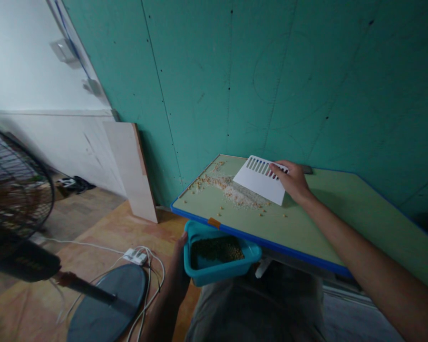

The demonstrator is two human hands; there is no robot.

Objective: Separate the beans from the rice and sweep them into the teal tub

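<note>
My right hand (pixel 293 179) grips the right end of a white slotted scraper (pixel 258 183), thumb on its upper face near the row of slots. The scraper tilts over the tabletop (pixel 321 218), its lower edge beside a spread of pale grains mixed with yellow kernels (pixel 235 190). Below the table's front edge, my left hand (pixel 181 259) holds a turquoise plastic basin (pixel 217 275) by its left side. Inside the basin lie small dark green grains (pixel 209 249) and some tan ones at the right. The fingers of my left hand are mostly hidden behind the basin.
Blue edging (pixel 271 240) runs round the table, with an orange piece (pixel 214 222) on the front edge. A green wall (pixel 207 71) stands behind. To the left are a fan (pixel 17 190), its round base (pixel 109 304), a power strip (pixel 135 256) with loose cables, and a leaning board (pixel 133 171).
</note>
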